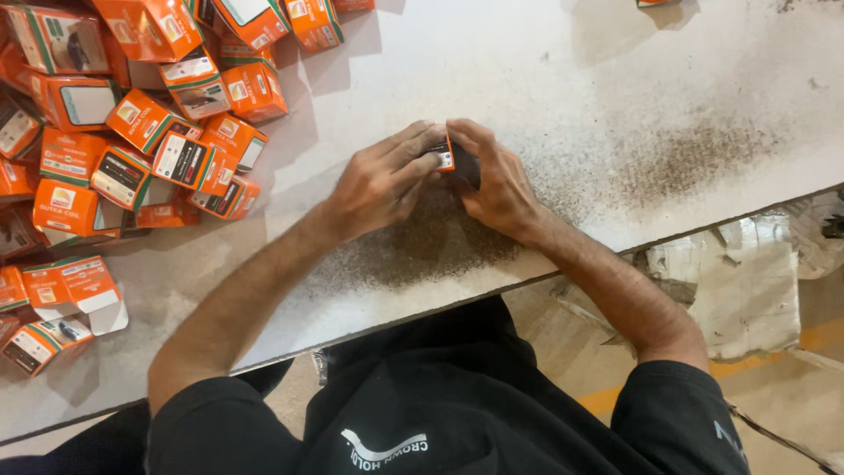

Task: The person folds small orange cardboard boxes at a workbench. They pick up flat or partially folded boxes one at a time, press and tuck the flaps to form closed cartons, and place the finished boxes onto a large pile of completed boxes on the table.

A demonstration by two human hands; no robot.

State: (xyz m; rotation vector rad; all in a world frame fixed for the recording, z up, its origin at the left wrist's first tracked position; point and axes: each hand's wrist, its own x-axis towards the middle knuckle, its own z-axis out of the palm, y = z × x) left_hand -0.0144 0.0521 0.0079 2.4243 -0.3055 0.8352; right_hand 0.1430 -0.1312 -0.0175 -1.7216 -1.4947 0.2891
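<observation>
A heap of small orange cardboard boxes [132, 132] crowds the left of the white, dust-speckled worktable [545, 79]; its right stretch lies bare up to the front edge. At the middle, the left hand [382, 180] and right hand [497, 176] both pinch one small orange box [447, 157] just above the tabletop.

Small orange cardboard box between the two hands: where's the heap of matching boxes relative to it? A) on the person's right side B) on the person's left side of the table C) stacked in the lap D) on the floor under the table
B: the small orange cardboard box sits between the left hand and right hand, while the heap of orange boxes covers the white table on the person's left.
</observation>
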